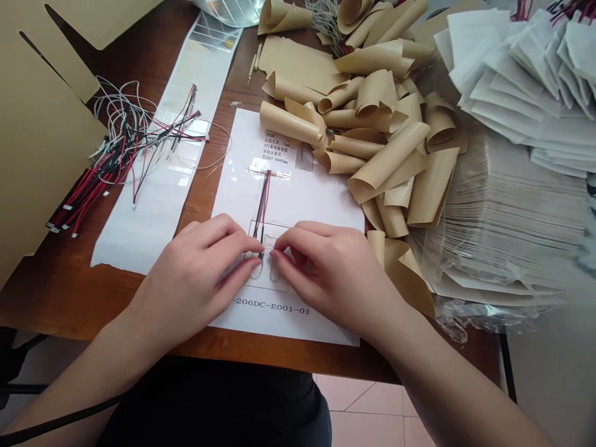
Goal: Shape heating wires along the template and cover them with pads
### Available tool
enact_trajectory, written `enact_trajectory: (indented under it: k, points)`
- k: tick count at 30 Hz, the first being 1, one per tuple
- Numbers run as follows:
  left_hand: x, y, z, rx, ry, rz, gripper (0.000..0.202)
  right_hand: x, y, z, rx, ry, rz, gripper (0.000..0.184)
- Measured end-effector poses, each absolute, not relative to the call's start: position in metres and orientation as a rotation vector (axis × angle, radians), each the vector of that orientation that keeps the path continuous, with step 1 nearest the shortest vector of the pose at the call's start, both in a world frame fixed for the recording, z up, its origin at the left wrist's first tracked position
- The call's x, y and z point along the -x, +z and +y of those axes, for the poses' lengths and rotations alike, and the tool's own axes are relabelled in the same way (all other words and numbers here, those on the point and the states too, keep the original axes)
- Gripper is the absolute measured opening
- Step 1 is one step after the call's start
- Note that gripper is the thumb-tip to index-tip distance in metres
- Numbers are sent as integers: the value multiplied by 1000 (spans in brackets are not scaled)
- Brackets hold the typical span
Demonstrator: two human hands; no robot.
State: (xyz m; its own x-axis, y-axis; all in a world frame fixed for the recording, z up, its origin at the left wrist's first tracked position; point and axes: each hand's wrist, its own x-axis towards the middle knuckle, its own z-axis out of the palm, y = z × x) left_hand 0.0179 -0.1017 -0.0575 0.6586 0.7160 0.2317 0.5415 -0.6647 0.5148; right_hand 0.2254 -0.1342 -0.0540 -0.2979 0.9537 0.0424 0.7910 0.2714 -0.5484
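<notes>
A wire harness with black and red leads (264, 202) lies lengthwise on a printed white sheet (321, 202), its top end under clear tape. At its lower end a thin white wire (274, 270) bends into small loops over the printed rectangle. My left hand (200, 264) pinches the wiring between thumb and forefinger at the left. Close by on the right, my right hand (330, 264) has thumb and forefinger pressed together on the thin white wire. The fingertips hide part of the wire.
Loose wire harnesses (116, 149) are heaped at the left across a strip of label backing (125, 230). Curled brown paper pieces (386, 161) pile up at the right, beside stacked white sheets (503, 205) in plastic. A cardboard box (37, 124) stands far left.
</notes>
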Motion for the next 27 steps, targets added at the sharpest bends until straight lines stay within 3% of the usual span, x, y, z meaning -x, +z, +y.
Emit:
enact_trajectory:
  k: [15, 27]
  points:
    - [-15, -64, -105, -2562, 552, 940, 7, -224, -53, -134, 1588, 623, -2153, 9]
    - [-13, -64, -106, -2521, 566, 968, 14, -224, -56, -132, 1612, 639, -2141, 11]
